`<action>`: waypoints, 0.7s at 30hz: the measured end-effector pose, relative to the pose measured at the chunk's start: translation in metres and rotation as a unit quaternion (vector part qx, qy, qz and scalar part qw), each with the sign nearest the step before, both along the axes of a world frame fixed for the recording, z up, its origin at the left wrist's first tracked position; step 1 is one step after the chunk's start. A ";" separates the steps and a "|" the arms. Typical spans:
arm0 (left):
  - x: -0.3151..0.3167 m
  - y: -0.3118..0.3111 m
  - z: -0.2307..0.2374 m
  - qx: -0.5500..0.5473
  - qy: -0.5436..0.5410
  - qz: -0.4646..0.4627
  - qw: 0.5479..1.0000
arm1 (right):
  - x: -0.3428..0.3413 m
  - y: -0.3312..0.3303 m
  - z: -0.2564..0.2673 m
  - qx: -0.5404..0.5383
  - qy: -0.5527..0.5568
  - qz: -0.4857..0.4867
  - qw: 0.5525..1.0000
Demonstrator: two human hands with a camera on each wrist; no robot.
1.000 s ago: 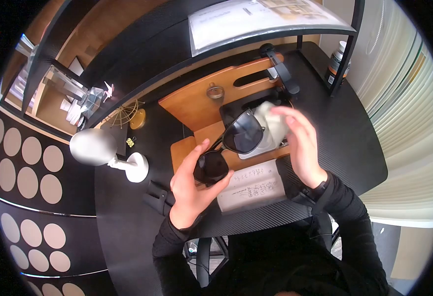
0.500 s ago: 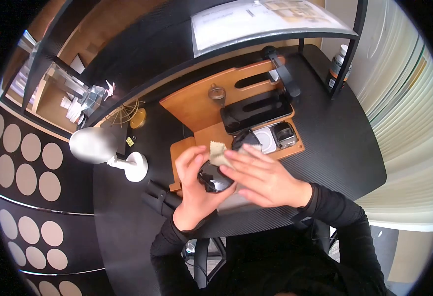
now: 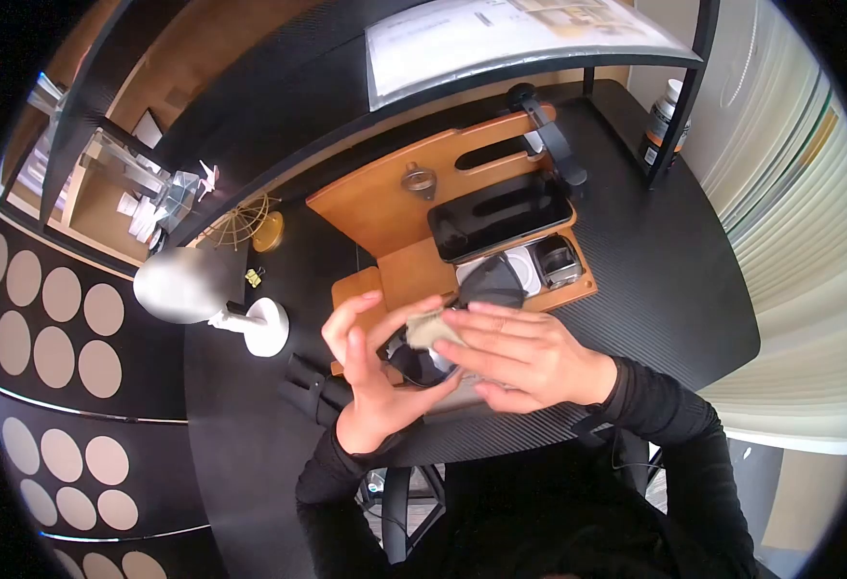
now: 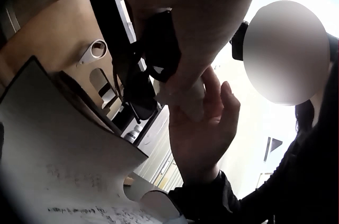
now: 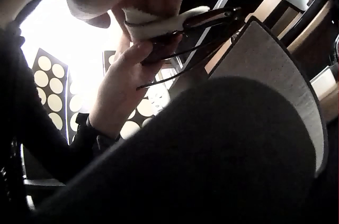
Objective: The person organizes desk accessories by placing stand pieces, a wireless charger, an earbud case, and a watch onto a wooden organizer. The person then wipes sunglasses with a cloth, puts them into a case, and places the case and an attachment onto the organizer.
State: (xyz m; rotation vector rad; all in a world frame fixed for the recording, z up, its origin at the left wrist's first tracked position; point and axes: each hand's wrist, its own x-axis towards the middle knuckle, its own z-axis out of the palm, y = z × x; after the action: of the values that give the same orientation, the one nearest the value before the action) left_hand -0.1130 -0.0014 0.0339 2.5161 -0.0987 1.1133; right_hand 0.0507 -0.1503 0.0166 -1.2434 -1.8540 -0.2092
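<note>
Dark sunglasses point(image 3: 494, 281) are held low over the front of the desk, one lens between the two hands. The left hand point(image 3: 370, 386) grips them by the near lens, thumb below and fingers above. A beige cloth point(image 3: 430, 331) lies against that lens, pinched by the fingers of the right hand point(image 3: 530, 359). In the left wrist view the sunglasses point(image 4: 140, 94) hang beside the cloth point(image 4: 190, 102) and the right hand point(image 4: 198, 139). The right wrist view shows the cloth point(image 5: 164, 25) folded over the frame, with the left hand point(image 5: 119, 94) around it.
Behind the hands stands a wooden organizer point(image 3: 375, 207) with a black phone point(image 3: 501, 217) and a watch point(image 3: 559, 261). A black case point(image 3: 313, 389) and a white round-based lamp point(image 3: 267, 328) are at the left. A bottle point(image 3: 663, 124) stands at the back right.
The right hand has come in from the right with the cloth and now holds it on the near lens. The sunglasses have been lowered and turned toward the right hand.
</note>
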 end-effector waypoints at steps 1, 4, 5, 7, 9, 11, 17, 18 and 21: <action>0.000 -0.002 0.000 0.011 0.000 0.004 1.000 | -0.003 0.001 0.001 -0.007 -0.010 -0.021 1.000; 0.000 -0.002 0.001 0.029 0.016 0.009 0.999 | -0.019 0.002 0.000 -0.033 -0.001 0.003 0.999; 0.003 -0.002 -0.004 0.009 0.004 -0.022 1.000 | -0.022 0.002 -0.001 -0.041 -0.010 0.021 0.999; 0.005 -0.001 -0.012 0.001 -0.021 -0.042 0.999 | -0.023 0.002 -0.002 -0.037 -0.022 0.048 0.998; 0.004 0.000 -0.009 0.005 -0.023 -0.041 0.999 | -0.021 0.001 -0.002 -0.019 -0.025 0.077 0.997; 0.006 -0.004 -0.007 -0.036 -0.062 -0.068 0.995 | -0.017 -0.003 -0.002 0.007 -0.030 0.077 0.997; -0.002 0.001 0.004 0.051 -0.016 0.015 0.998 | 0.016 -0.003 -0.001 0.117 -0.030 -0.040 0.992; -0.002 0.000 0.007 0.059 -0.012 0.019 0.998 | 0.023 -0.005 0.002 0.113 -0.031 -0.067 0.991; -0.003 -0.001 0.012 0.066 -0.015 0.006 0.998 | 0.027 -0.010 0.015 0.081 -0.021 -0.095 0.992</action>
State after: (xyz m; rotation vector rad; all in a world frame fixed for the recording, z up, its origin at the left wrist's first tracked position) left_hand -0.1164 -0.0026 0.0463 2.6193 -0.1692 1.1850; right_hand 0.0777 -0.1604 0.0316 -1.3091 -1.7176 -0.4839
